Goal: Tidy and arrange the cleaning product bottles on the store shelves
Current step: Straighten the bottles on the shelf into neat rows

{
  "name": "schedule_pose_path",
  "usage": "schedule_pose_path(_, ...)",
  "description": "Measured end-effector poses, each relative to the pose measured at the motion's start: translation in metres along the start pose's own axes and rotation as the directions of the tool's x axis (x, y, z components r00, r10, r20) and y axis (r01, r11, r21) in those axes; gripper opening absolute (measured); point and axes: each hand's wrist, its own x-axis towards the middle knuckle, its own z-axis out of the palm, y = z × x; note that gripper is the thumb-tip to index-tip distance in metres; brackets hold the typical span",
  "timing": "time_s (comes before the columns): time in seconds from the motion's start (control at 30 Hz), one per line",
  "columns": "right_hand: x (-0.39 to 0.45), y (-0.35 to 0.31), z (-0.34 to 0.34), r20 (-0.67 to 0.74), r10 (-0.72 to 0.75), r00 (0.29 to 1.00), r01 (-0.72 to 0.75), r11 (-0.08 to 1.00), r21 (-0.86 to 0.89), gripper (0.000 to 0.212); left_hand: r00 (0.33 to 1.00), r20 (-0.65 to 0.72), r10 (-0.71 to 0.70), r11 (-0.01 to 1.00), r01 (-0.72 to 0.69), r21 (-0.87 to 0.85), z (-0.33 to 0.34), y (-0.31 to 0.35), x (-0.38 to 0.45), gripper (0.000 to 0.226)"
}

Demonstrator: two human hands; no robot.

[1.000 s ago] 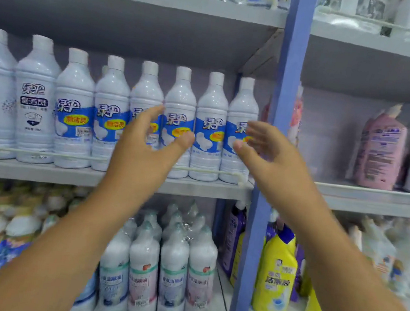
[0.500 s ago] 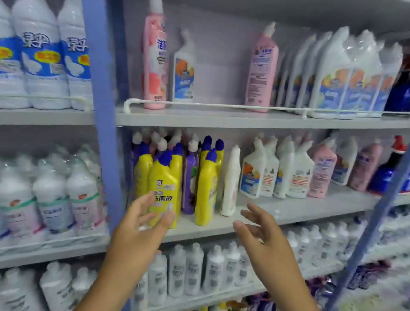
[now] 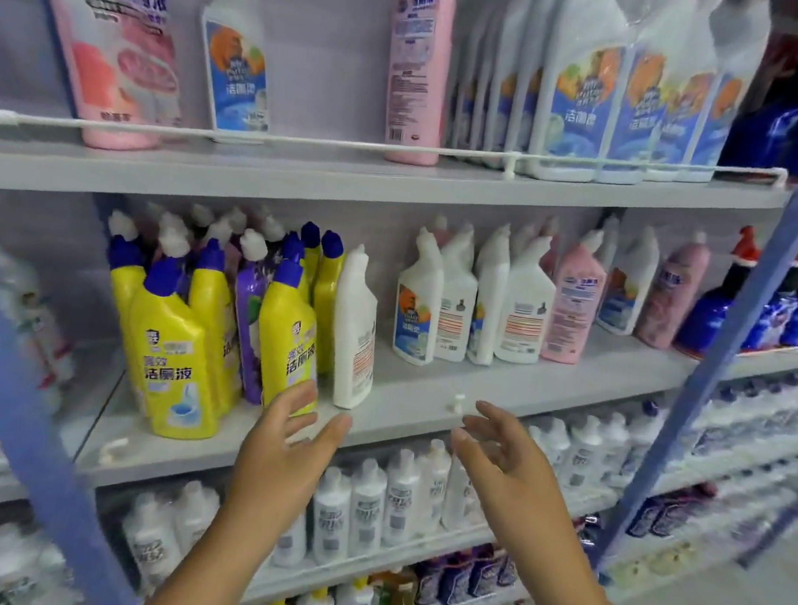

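Grey store shelves (image 3: 448, 194) hold rows of cleaning bottles, with yellow toilet-cleaner bottles (image 3: 170, 352) clustered at the left of the middle shelf beside a lone white bottle (image 3: 355, 337). A person's left hand (image 3: 282, 452) and right hand (image 3: 508, 466) hover before that shelf edge, fingers spread, holding nothing.

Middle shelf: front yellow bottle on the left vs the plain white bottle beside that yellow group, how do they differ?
The front yellow bottle has a blue cap; the white bottle has a white cap. The yellow bottle shows its front label with large characters; the white bottle shows small print and a striped patch. The yellow bottle stands nearer the shelf edge, crowded by other bottles; the white bottle has a bare gap to its right. Both have angled necks and stand roughly upright on one shelf.
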Motion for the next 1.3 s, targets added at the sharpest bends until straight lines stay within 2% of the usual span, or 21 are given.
schedule_pose_path(0.17,0.086,0.018,0.001,0.037,0.001,0.999,0.001,0.998,-0.064,0.051,0.993,-0.088,0.076,0.997,-0.077,-0.006,0.053,-0.029,0.061,0.053)
schedule_pose_path(0.33,0.161,0.027,-0.001,0.076,0.038,0.996,-0.028,0.991,-0.129,0.046,0.966,-0.244,0.083,0.996,-0.071,0.060,0.092,-0.043,0.111,0.075)
schedule_pose_path(0.5,0.231,0.030,0.009,0.112,-0.008,0.994,0.023,0.990,-0.136,0.039,0.909,-0.410,0.071,0.994,-0.032,0.100,0.108,-0.035,0.145,0.059)
schedule_pose_path(0.63,0.279,0.039,0.037,0.094,-0.069,0.993,0.078,0.992,-0.101,0.038,0.891,-0.452,0.027,0.992,0.033,0.124,0.111,-0.038,0.158,0.051)
schedule_pose_path(0.8,0.301,0.045,0.069,0.072,-0.090,0.993,0.090,0.996,-0.004,0.029,0.885,-0.463,-0.039,0.987,0.107,0.122,0.112,-0.032,0.158,0.047)
schedule_pose_path(0.93,0.312,0.051,0.076,0.051,-0.116,0.992,0.115,0.993,0.012,0.035,0.886,-0.457,-0.082,0.984,0.144,0.102,0.110,-0.026,0.153,0.042)
schedule_pose_path(1.03,0.320,0.060,0.067,0.130,-0.107,0.986,0.110,0.994,-0.014,0.035,0.877,-0.471,-0.092,0.983,0.157,0.099,0.112,-0.023,0.146,0.038)
schedule_pose_path(1.3,0.301,0.073,0.020,0.314,-0.136,0.940,0.125,0.991,0.055,0.039,0.842,-0.531,-0.095,0.982,0.168,0.090,0.122,-0.013,0.114,0.040)
